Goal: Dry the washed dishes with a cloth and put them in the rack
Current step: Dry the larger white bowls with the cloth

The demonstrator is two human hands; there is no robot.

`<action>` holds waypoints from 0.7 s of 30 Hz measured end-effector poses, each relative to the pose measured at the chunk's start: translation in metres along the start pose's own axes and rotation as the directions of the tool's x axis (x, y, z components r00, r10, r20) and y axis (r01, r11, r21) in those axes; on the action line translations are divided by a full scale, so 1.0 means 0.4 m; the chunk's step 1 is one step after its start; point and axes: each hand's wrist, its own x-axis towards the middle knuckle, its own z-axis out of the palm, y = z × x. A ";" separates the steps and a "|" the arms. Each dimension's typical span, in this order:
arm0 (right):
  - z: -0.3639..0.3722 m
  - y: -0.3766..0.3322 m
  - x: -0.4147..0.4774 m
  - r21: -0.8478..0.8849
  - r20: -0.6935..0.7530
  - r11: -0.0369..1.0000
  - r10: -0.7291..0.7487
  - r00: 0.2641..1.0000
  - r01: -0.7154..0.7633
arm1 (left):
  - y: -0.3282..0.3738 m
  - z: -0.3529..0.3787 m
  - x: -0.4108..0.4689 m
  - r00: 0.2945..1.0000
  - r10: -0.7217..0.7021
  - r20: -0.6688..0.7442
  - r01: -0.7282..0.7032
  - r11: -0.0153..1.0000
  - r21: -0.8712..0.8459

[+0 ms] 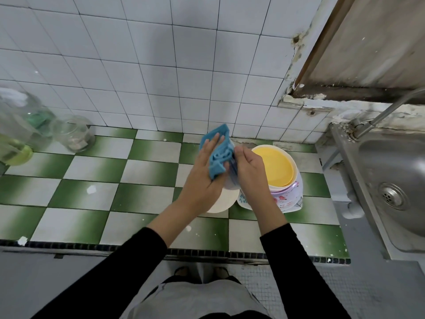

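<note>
White tiled wall (161, 65), green-white checkered counter (92, 169), steel sink (391, 169).

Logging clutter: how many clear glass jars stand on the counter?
2: a large clear glass jar at the far left edge; a small clear glass jar beside it. Blur may hide more.
</note>
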 end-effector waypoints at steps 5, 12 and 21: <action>-0.006 0.006 -0.005 -0.073 -0.005 0.996 -0.053 0.999 0.053 | 0.015 -0.028 0.027 0.992 -0.089 -0.089 0.095 0.993 0.064; -0.010 -0.005 0.009 -0.109 -0.017 0.992 -0.066 0.998 0.064 | 0.022 -0.047 0.048 0.925 -0.365 -0.107 0.334 0.915 -0.228; -0.026 -0.019 0.035 0.835 0.058 0.460 0.473 0.879 -0.303 | 0.005 -0.014 0.020 0.833 -0.530 -0.159 0.374 0.751 -0.545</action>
